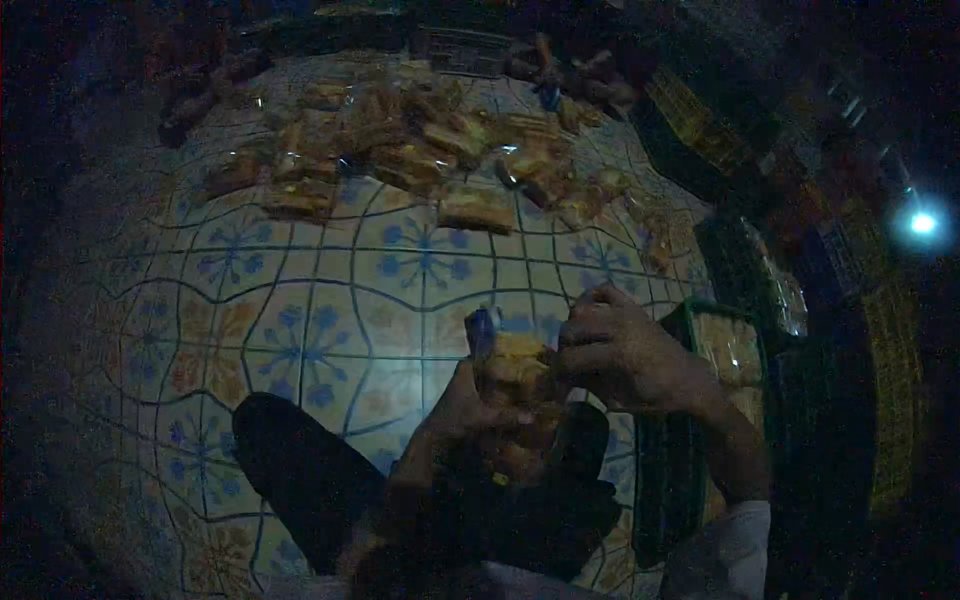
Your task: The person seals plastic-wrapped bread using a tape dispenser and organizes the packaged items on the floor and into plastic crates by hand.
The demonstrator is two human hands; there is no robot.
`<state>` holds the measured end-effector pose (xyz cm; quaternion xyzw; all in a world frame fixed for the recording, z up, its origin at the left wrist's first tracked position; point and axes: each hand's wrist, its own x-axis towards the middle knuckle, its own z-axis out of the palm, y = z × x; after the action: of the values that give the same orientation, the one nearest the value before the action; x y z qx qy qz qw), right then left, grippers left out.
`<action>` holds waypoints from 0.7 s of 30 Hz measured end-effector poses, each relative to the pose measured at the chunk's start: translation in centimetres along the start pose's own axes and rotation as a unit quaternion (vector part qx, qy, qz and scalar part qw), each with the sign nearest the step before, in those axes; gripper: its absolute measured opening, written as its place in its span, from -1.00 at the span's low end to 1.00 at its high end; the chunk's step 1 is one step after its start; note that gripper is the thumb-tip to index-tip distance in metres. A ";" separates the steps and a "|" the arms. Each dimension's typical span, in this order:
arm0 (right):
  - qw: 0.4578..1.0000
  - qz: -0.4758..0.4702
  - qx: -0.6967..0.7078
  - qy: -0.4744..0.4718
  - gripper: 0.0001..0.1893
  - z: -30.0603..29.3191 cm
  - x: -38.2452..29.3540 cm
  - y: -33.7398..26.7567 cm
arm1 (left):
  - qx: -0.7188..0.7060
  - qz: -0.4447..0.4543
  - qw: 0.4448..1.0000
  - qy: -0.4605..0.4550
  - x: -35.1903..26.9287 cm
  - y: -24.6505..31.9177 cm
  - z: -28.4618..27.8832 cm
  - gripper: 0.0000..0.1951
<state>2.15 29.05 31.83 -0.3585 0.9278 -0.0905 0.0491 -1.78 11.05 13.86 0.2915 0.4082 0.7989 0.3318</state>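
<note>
My left hand [469, 405] holds a plastic-wrapped packet [517, 375] of golden-brown contents, probably food, in front of my lap. A small blue item [482, 330] shows at the packet's upper left; the dim light does not settle what it is. My right hand [619, 349] is raised beside the packet's upper right, with its fingers curled inward. Whether those fingers pinch part of the wrapping is hidden. The packet's lower part fades into shadow.
Many similar packets [476, 206] lie heaped on the patterned tile floor [330, 337] ahead. At my right stands a green crate [664, 465] holding wrapped packets. More crates [694, 120] line the right side. My bent knee [274, 420] is at the left.
</note>
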 end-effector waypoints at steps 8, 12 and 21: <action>0.999 0.007 -0.013 0.035 -0.70 3.7 3.7 -6.2 | 0.222 0.070 0.957 0.172 -6.9 3.3 -0.2 -0.19; 0.993 -0.024 -0.081 0.081 -0.59 4.4 4.2 -5.7 | 0.186 0.093 0.960 0.187 -6.9 3.0 -0.6 0.08; 0.991 -0.028 -0.117 0.059 -0.67 5.5 6.2 -5.1 | 0.273 0.131 0.936 0.180 -7.4 0.2 -3.3 0.32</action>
<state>1.79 20.39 27.33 -0.3819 0.9228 -0.0038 -0.0503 0.28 3.74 10.97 0.2726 0.6214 0.7326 0.0527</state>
